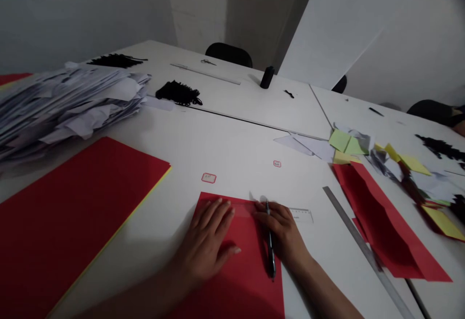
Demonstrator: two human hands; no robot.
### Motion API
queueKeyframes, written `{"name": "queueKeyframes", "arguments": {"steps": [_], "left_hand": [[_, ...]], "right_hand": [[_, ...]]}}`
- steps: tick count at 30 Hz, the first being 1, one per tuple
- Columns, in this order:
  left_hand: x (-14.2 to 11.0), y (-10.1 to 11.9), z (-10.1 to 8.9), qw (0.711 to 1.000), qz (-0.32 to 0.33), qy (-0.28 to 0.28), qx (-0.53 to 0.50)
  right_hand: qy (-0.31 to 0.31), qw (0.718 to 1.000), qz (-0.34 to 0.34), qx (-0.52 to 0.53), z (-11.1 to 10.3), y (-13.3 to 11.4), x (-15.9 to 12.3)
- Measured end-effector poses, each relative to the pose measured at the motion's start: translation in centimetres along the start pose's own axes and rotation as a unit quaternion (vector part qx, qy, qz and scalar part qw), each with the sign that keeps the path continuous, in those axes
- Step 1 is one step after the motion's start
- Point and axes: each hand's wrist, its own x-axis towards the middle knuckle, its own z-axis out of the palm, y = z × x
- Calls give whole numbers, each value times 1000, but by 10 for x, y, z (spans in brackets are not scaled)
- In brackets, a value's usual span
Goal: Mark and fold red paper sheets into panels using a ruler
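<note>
A red sheet of paper (250, 275) lies in front of me on the white table. My left hand (205, 239) rests flat near its top edge, fingers stretched and thumb apart. Beneath the fingertips, a clear plastic ruler (302, 216) crosses the top of the sheet and sticks out past its right side. My right hand (285, 232) is at the sheet's upper right corner, over the ruler. A dark pen (271, 256) is held between its fingers and points back toward me. Part of the ruler is hidden by both hands.
At left lie a stack of red and yellow sheets (90, 198) and a big paper pile (80, 101). A metal ruler (363, 246), folded red paper (385, 227) and scraps (348, 142) are at right. Farther back are black cords (178, 92), scissors (208, 62) and a black spool (267, 77).
</note>
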Motion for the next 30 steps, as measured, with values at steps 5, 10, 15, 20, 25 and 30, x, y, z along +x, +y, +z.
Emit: {"name": "queueKeyframes", "arguments": {"steps": [5, 10, 15, 20, 25, 30], "left_hand": [[0, 3, 0, 1000, -24, -6, 5], [-1, 2, 0, 999, -32, -7, -13], [0, 3, 0, 999, -34, -10, 2], [0, 4, 0, 999, -36, -7, 10], [0, 5, -1, 999, -30, 3, 30], [1, 5, -1, 999, -23, 12, 40]], "right_hand": [[-1, 1000, 0, 0, -1, -2, 0], [2, 1000, 3, -6, -1, -1, 0], [11, 1000, 15, -21, -2, -1, -1], [22, 999, 7, -29, -3, -2, 1], [25, 999, 5, -35, -3, -1, 1], [24, 999, 0, -35, -2, 1, 0]]}}
